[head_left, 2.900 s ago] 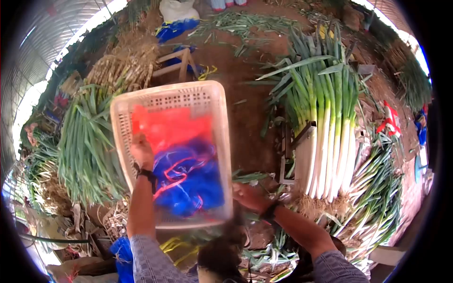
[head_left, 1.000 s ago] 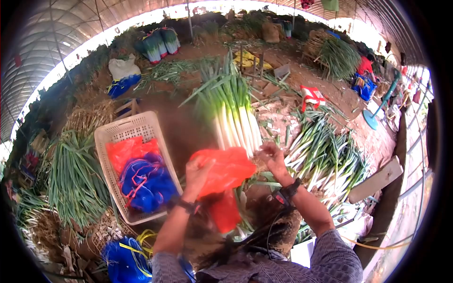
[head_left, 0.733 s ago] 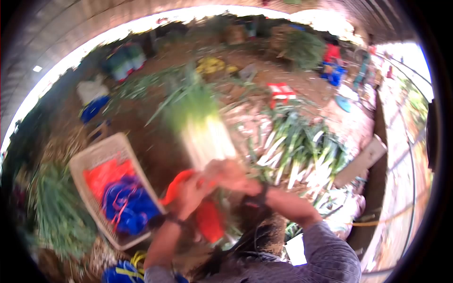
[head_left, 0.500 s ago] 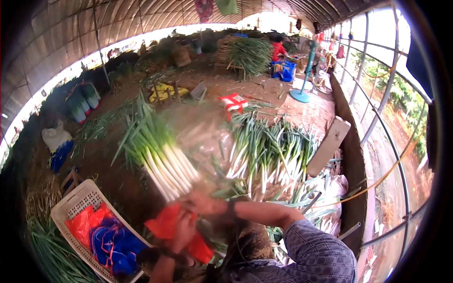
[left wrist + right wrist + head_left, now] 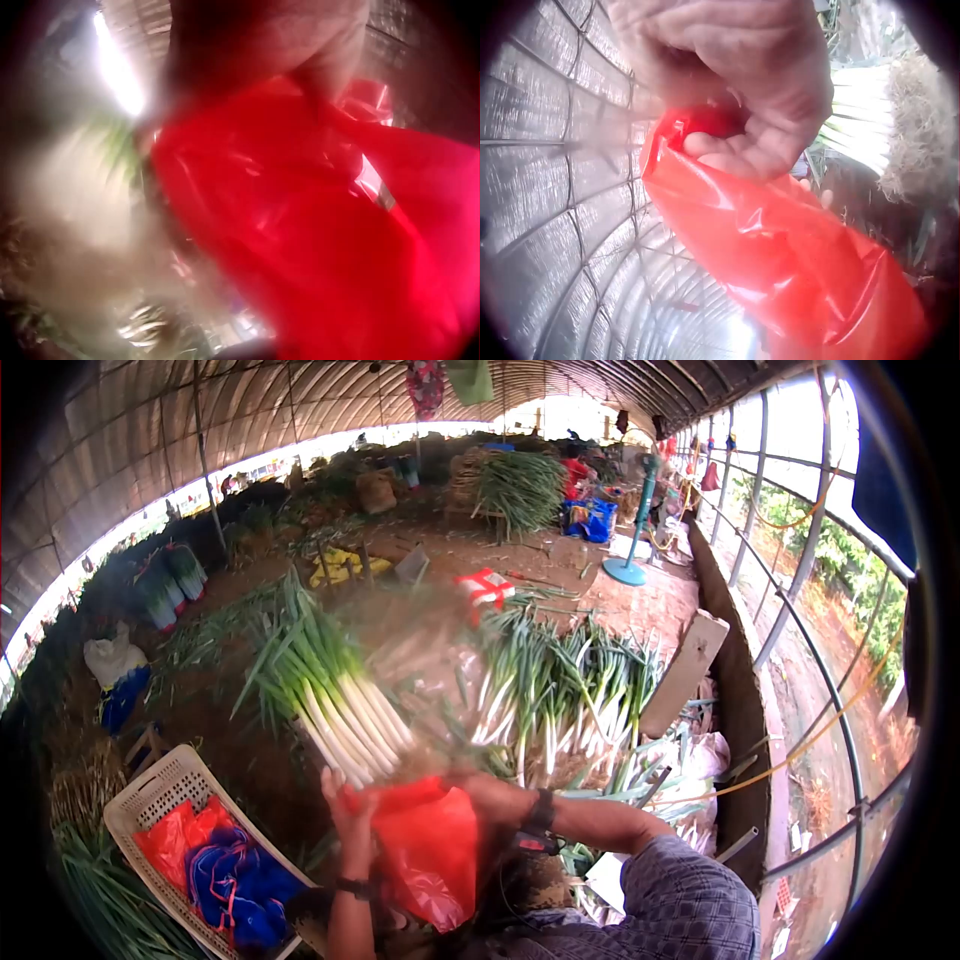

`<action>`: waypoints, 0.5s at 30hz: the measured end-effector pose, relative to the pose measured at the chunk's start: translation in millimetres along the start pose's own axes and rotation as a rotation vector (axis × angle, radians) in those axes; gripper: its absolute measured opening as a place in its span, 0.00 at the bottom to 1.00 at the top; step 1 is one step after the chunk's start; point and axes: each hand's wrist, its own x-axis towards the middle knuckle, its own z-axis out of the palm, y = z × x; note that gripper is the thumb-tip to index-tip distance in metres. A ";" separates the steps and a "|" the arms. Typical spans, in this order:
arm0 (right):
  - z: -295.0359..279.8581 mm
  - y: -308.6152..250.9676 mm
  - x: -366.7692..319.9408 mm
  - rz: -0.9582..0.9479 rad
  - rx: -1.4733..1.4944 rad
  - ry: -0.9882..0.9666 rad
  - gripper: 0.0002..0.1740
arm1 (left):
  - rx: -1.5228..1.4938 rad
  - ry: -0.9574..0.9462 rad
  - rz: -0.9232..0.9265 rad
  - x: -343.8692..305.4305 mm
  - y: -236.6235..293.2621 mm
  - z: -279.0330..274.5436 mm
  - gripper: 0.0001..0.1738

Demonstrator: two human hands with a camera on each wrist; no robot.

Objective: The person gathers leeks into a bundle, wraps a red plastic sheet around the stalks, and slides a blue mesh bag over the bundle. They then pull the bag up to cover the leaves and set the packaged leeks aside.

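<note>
A red plastic bag (image 5: 425, 850) hangs stretched between both hands in the head view. My left hand (image 5: 350, 810) holds its left edge at the top. The right hand (image 5: 480, 795), blurred in the head view, is at the bag's upper right; in the right wrist view the right hand (image 5: 735, 82) pinches the rim with curled fingers. Red film (image 5: 285, 217) fills much of the left wrist view, where the left fingers are mostly hidden. Just beyond the hands stands a bundle of leeks (image 5: 345, 710), its white stalks and roots (image 5: 919, 127) towards me.
At lower left is a plastic crate (image 5: 125, 800) with red bags and blue netting (image 5: 240, 890). More leeks (image 5: 570, 680) lie to the right, beside a board (image 5: 685, 670) and a low wall (image 5: 735, 690). A fan-like stand (image 5: 625, 570) is farther off.
The head view has turned right, bringing the crate to the lower left. Both hands hold a red bag that was in the left hand earlier; it has been spread wider between them.
</note>
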 end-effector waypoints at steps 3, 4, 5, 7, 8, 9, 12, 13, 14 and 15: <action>-26.7 14.1 23.2 0.031 0.200 -0.068 0.08 | -0.291 -0.022 -0.440 16.4 4.2 -9.1 0.44; -29.0 10.3 23.0 0.038 0.247 -0.101 0.08 | -0.336 -0.120 -0.450 16.3 2.1 -10.3 0.38; -31.4 6.7 22.8 0.048 0.294 -0.134 0.09 | -0.337 -0.199 -0.460 11.7 -0.2 -10.8 0.36; -35.4 -6.9 19.2 0.021 0.242 -0.123 0.11 | -0.339 -0.355 -0.482 -2.8 0.3 -7.6 0.32; -36.0 -15.3 15.6 0.014 0.209 -0.123 0.14 | -0.211 -0.365 -0.384 -6.7 -47.5 -29.4 0.29; -35.6 -23.9 9.0 0.022 0.160 -0.135 0.19 | -0.079 -0.364 -0.287 -10.7 -94.4 -50.8 0.26; -35.9 -22.7 9.4 0.019 0.084 -0.103 0.19 | 0.065 -0.366 -0.298 -15.4 -136.8 -72.0 0.23; -33.6 -23.1 8.4 0.015 0.070 -0.079 0.17 | 0.141 -0.379 -0.274 -16.0 -136.5 -71.5 0.22; -32.3 -23.6 3.9 -0.002 0.105 -0.153 0.17 | 0.012 -0.350 -0.371 -16.1 -137.6 -67.6 0.21; -31.1 -25.0 -3.3 -0.019 0.139 -0.229 0.17 | -0.118 -0.318 -0.465 -15.1 -139.5 -61.2 0.21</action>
